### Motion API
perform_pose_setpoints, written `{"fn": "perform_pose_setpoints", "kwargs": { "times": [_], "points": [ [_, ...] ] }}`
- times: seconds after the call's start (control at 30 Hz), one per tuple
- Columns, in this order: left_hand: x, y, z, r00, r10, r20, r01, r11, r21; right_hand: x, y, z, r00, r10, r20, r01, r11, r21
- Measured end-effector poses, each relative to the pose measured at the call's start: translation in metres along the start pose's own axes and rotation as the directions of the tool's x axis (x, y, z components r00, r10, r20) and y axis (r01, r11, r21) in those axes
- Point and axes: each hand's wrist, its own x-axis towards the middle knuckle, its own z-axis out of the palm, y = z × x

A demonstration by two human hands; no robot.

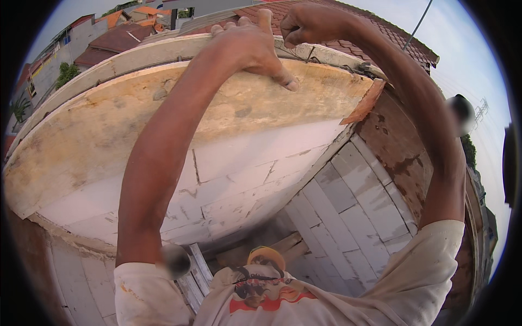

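Observation:
My left hand point(253, 48) reaches up over a stained, yellowish-brown board point(130, 111) that runs along the top of a block wall. Its fingers are spread near the board's upper edge, and the thumb points down across the board's face. Close by on the right, my right hand point(309, 26) is closed with its fingers curled. Whatever is in that grip, if anything, is hidden. Thin dark metal rods or wire point(359, 68) lie along the top behind the board, just below my right hand.
Pale block walls point(234, 179) meet in a corner below me. A reddish-brown panel point(394, 141) tops the right-hand wall. Far below are a round orange-yellow object point(266, 255) and metal rails point(200, 266). A tiled roof point(375, 32) rises behind the board.

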Motion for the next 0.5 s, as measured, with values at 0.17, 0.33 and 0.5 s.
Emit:
{"fn": "perform_pose_setpoints", "kwargs": {
  "times": [0.17, 0.33, 0.5],
  "points": [
    [0.0, -0.002, 0.002, 1.0, 0.004, -0.001, -0.004, 1.0, -0.031, -0.059, 0.017, 0.047, 0.966, 0.189, -0.174, -0.108, 0.914, 0.391],
    [0.004, 0.004, 0.003, 0.999, -0.026, 0.037, 0.026, 1.0, -0.007, -0.077, -0.019, 0.044, 0.94, -0.12, -0.321, 0.213, 0.938, 0.275],
    [0.002, 0.001, 0.001, 1.0, -0.009, 0.024, 0.009, 1.0, 0.0, 0.011, 0.01, 0.014, 0.991, -0.055, -0.118, 0.075, 0.982, 0.175]
  ]
}}
